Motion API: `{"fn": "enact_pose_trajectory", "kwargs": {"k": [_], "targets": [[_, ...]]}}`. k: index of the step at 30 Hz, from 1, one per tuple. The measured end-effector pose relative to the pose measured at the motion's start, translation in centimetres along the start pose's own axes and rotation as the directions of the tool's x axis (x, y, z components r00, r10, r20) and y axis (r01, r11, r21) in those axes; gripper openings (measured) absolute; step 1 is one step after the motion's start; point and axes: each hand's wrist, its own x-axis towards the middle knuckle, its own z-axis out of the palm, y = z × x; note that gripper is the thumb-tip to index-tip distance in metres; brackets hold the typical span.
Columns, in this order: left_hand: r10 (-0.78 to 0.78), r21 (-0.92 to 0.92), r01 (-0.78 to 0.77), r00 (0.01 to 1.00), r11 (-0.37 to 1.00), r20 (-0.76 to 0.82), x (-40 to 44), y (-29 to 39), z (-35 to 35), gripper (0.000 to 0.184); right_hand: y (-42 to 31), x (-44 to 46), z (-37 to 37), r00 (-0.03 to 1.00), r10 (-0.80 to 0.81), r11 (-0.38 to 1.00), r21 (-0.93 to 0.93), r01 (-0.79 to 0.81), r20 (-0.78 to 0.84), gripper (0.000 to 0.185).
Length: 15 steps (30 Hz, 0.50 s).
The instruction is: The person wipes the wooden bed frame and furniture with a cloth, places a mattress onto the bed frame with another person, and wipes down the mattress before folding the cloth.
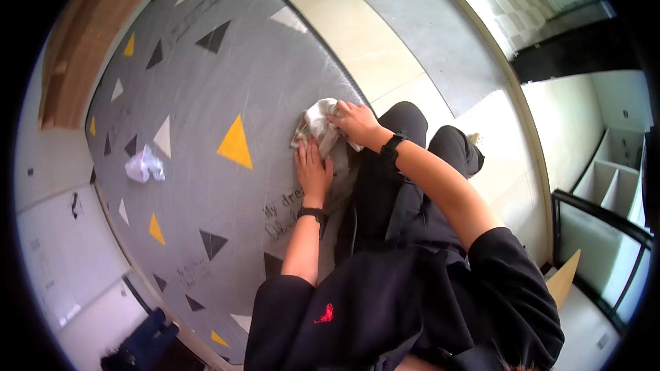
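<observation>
A crumpled whitish cloth (320, 118) lies bunched on the grey mat with triangle patterns (268, 82), close to the mat's right edge. My right hand (357, 124) grips the cloth's upper right part with its fingers bent. Below it, my left hand (314, 170) rests on the mat, its fingers spread and their tips touching the cloth's lower edge. Both wrists wear a dark band. Dark lettering on the mat is partly covered by my left hand and forearm.
A crumpled translucent plastic bag (145, 165) sits on the mat's left part. Wooden boards (75, 48) border the upper left. Pale floor tiles (395, 72) with a grey floor mat (433, 34) lie right of the patterned mat. My bent legs are beside its edge.
</observation>
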Motion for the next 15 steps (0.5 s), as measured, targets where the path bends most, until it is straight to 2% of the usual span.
{"fn": "enact_pose_trajectory", "kwargs": {"k": [1,3,5,6,8,11,13,15], "targets": [[0.022,-0.015,-0.022,1.000,1.000,0.013,-0.3,-0.1,0.2,0.060,1.0,0.0,0.2,0.996,-0.086,0.996,0.022,0.086,-0.033,0.039],[-0.028,0.063,0.026,0.999,0.998,0.023,-0.2,-0.2,1.0,0.060,2.9,0.4,-0.4,0.980,-0.187,0.964,0.182,0.195,-0.064,0.042],[-0.020,0.010,0.020,0.999,1.000,0.029,-0.5,-0.6,1.2,0.059,4.6,1.8,-0.9,0.948,-0.310,0.894,0.314,0.318,-0.076,0.040],[-0.029,-0.025,0.030,0.999,0.999,0.016,-0.4,-0.8,1.4,0.058,5.3,2.8,-0.8,0.952,-0.301,0.895,0.325,0.304,-0.062,0.040],[-0.035,-0.036,0.036,0.999,0.999,0.026,0.1,-0.8,1.8,0.056,6.0,4.3,-0.4,0.861,-0.508,0.810,0.324,0.488,-0.028,0.043],[-0.079,-0.025,0.080,0.996,0.996,0.045,0.0,-1.0,1.4,0.053,6.7,5.7,-0.2,0.822,-0.570,0.747,0.424,0.512,0.013,0.044],[-0.064,-0.021,0.068,0.990,0.997,0.128,-0.2,-1.1,1.6,0.053,7.4,7.0,-0.3,0.767,-0.640,0.694,0.458,0.555,0.040,0.046],[-0.139,-0.018,0.143,0.979,0.990,0.149,0.0,-1.1,1.8,0.052,8.6,8.4,0.5,0.695,-0.719,0.602,0.472,0.644,-0.031,0.045]]}}
